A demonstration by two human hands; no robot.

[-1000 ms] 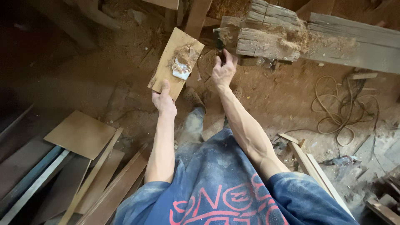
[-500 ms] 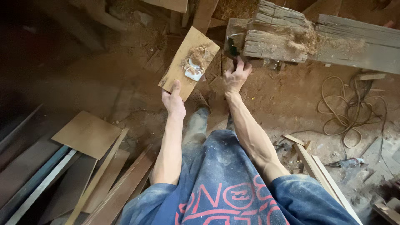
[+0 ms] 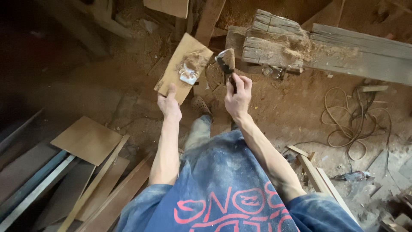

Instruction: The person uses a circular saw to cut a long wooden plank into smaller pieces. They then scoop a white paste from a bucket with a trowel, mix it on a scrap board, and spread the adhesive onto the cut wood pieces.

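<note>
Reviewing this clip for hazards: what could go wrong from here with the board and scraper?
1. The left hand grips the small board only at its near end; the filler blob sits farther out, so the board could tip or slip.
2. The putty knife in the right hand carries paste and may drip onto the shoe.
3. Loose cable and wood strips on the sawdust floor look like trip hazards.

No packages, labels, signs or screens show anywhere in the scene. The only printed thing is the large red lettering across the person's dusty blue shirt [image 3: 223, 202], at the near edge, a little right of centre, seen upside down from above.
</note>
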